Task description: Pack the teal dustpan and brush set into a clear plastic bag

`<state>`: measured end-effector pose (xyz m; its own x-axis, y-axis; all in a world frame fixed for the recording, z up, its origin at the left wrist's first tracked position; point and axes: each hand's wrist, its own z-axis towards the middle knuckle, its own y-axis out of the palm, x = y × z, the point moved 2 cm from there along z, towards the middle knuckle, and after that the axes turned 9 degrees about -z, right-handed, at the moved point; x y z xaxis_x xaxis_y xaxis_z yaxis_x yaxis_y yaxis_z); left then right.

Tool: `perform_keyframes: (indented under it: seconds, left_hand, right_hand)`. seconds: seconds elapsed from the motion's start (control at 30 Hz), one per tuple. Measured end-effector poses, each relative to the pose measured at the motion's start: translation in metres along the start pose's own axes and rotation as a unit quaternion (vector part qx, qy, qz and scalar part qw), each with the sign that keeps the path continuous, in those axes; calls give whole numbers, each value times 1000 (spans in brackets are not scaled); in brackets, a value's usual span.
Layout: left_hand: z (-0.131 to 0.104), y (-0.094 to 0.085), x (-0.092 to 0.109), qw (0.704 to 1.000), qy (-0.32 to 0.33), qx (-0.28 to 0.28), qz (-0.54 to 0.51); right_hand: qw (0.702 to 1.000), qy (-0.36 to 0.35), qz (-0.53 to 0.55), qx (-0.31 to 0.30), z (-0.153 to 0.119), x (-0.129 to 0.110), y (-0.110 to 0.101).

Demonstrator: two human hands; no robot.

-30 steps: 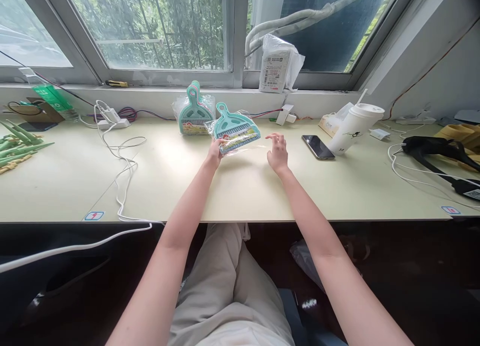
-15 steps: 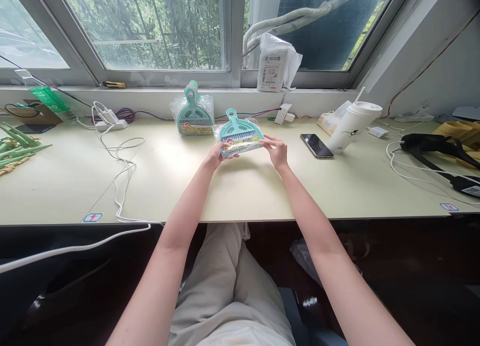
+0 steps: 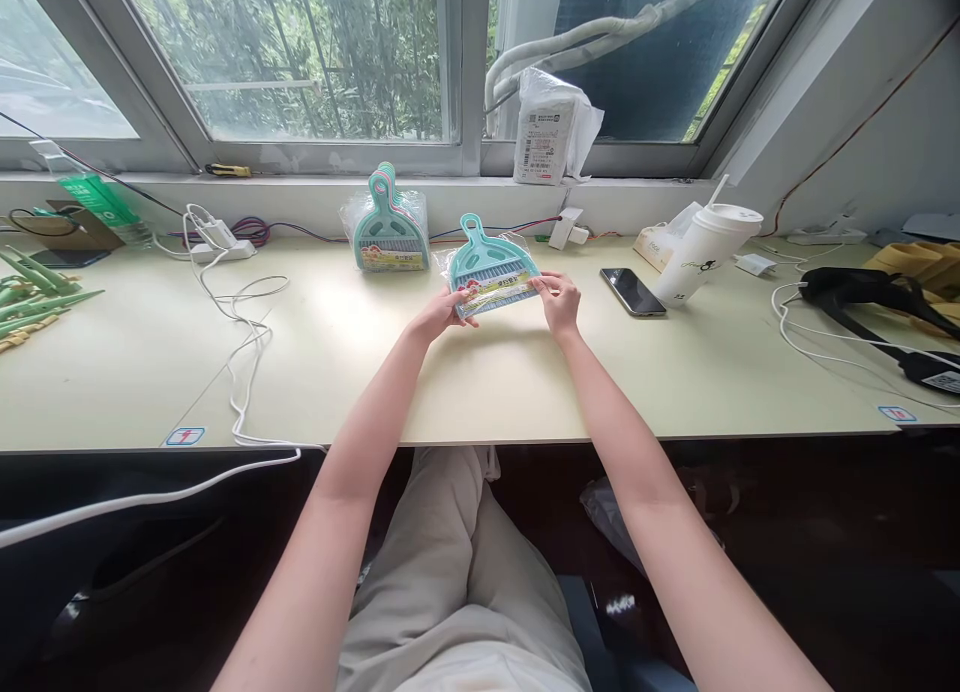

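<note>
Above the table, a wrapped teal dustpan-and-brush set [image 3: 495, 272] is held between both hands, its looped handle pointing up and slightly left. My left hand [image 3: 444, 314] grips the lower left corner, fingers underneath. At the set's right edge, my right hand [image 3: 559, 302] pinches the clear wrapping and corner. A colourful label runs across the front bristles. Behind and to the left, a stack of similar wrapped dustpans [image 3: 390, 227] stands upright near the window ledge.
On the right are a black phone [image 3: 633, 292], a tilted white cup [image 3: 705, 257], a tissue pack and a black strap [image 3: 862, 302]. White cables [image 3: 240, 382] trail across the left side. A wrapped box [image 3: 547, 132] sits on the ledge.
The held set has moved a little to the right and tilted, its right side higher. Both hands have shifted slightly right with it, still gripping.
</note>
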<state>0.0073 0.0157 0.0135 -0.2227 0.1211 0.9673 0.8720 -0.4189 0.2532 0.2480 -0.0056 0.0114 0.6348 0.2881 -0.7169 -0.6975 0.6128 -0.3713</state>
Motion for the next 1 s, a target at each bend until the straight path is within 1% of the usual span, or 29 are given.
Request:
perform_keyframes:
  seconds: [0.17,0.37,0.53,0.67,0.73,0.8,0.83,0.9,0.93,1.0]
  left_hand:
    - [0,2,0,999,13,-29,22]
    - [-3,5,2,998,13,-47,38]
    - [-5,5,3,997,11,-50,54]
    - [-6,3,3,997,1,-55,62]
    - [-6,2,3,996,-1,-50,71]
    - [-7,2,4,996,-3,-43,83]
    - [-7,2,4,995,-4,-42,88]
    - [-7,1,4,995,-8,-45,89]
    - [-7,1,4,995,-10,-46,87]
    - [-6,0,2,996,-12,-43,79]
  right_hand:
    - [1000,-4,4,25,0,2,0]
    - [999,-8,21,27,1,2,-2]
    - [999,-19,22,33,0,2,-2]
    - [1000,4,25,18,0,3,-1]
    - [998,39,49,-1,0,3,-1]
    - [988,99,106,-48,1,5,1]
    - [976,137,144,-87,1,5,2]
    - [940,209,215,-167,-1,7,5]
    - [921,235,241,-195,-2,7,6]
    - [899,263,273,-217,-4,7,6]
